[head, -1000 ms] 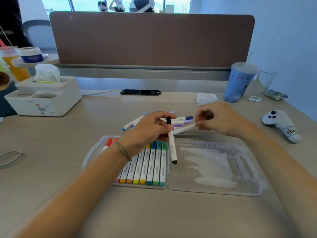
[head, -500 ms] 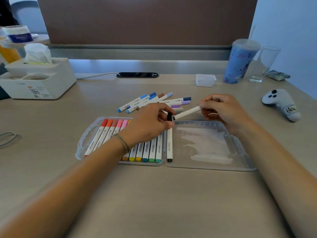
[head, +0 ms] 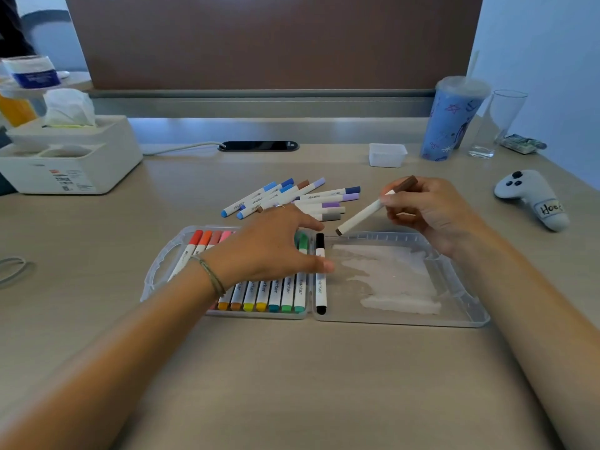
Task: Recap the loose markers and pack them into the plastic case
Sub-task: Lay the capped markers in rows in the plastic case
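A beige desk [head: 292, 378] runs back to a brown partition panel [head: 272, 40] with a pale blue wall at the right. From the left: a white tissue box [head: 69, 157], then the clear plastic case [head: 454, 306] lying open and flat mid-desk. Its left half holds a row of capped markers [head: 263, 295], red through green; a black marker [head: 320, 274] lies along the hinge. The left hand [head: 269, 248] hovers over the row, fingers spread and relaxed, grasping nothing. Behind it, loose markers [head: 292, 198] in blues and purples lie heaped. The right hand [head: 428, 211] pinches a brown marker [head: 373, 207], tilted above the case's lid. Further right stand a blue cup [head: 449, 125], a glass [head: 496, 125] and a white controller [head: 532, 198].
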{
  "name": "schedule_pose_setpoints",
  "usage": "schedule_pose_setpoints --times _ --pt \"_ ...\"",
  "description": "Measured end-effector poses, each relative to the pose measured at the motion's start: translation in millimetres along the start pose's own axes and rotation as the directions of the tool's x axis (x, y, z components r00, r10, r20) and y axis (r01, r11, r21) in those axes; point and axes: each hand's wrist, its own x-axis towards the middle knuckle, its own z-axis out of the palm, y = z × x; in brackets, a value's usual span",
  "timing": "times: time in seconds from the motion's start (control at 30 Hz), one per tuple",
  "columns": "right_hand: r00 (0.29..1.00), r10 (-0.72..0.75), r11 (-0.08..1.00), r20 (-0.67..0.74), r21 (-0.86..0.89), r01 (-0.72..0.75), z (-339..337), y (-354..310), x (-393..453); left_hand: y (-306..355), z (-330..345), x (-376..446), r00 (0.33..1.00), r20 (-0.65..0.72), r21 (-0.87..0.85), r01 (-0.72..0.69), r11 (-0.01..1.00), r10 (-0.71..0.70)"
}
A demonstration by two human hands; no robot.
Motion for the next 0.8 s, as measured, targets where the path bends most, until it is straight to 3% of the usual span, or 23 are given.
schedule_pose_setpoints --times 0.2,0.47,0.63,0.73,0.8 --pt "0.996 -0.015 0.997 0.088 0.075 0.009 -2.8 -5.6 -5.8 -0.1 -1.8 -11.0 0.993 0.079 0.159 -0.095 0.983 0.083" --pt "0.969 0.002 1.0 0.248 0.0 -0.002 10.2 -8.6 -15.5 -5.7 3.6 -4.7 0.99 0.101 0.245 -0.12 0.962 0.098" --pt "0.969 0.003 0.995 0.247 -0.094 0.021 32.7 -5.3 -19.9 -10.8 -2.3 -0.8 0.981 0.166 0.188 -0.129 0.974 0.098" --pt "0.963 0.025 0.988 0.269 -0.153 0.017 42.2 -2.1 -21.0 -16.3 -6.2 3.7 0.99 0.091 0.049 -0.111 0.993 0.106" --pt "0.955 0.062 0.977 0.289 -0.214 0.001 46.0 -0.3 -22.5 -16.7 -7.8 2.8 0.991 0.086 0.058 -0.108 0.992 0.103"
